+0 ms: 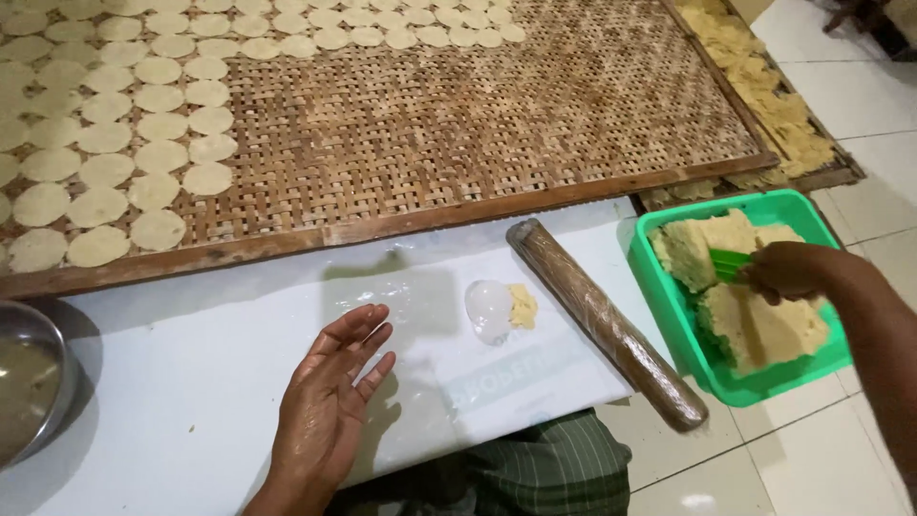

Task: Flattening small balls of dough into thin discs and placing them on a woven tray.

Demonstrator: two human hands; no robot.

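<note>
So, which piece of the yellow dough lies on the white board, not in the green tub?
The small yellow lump beside the clear plastic, left of the rolling pin. The large blocks all sit inside the green tub.

A green scraper (pixel 731 264) digs into pale yellow dough blocks (pixel 764 330) lying in a green tray (pixel 659 287).

The drying tray (pixel 458 143) is rough woven bamboo framed in wood. The rolling pin (pixel 604 320) looks plastic-wrapped and glossy; the green tub (pixel 669 296) is smooth plastic, its dough blocks (pixel 764 330) matt and crumbly. A shiny metal bowl (pixel 33 382) sits at the board's left edge.
</note>
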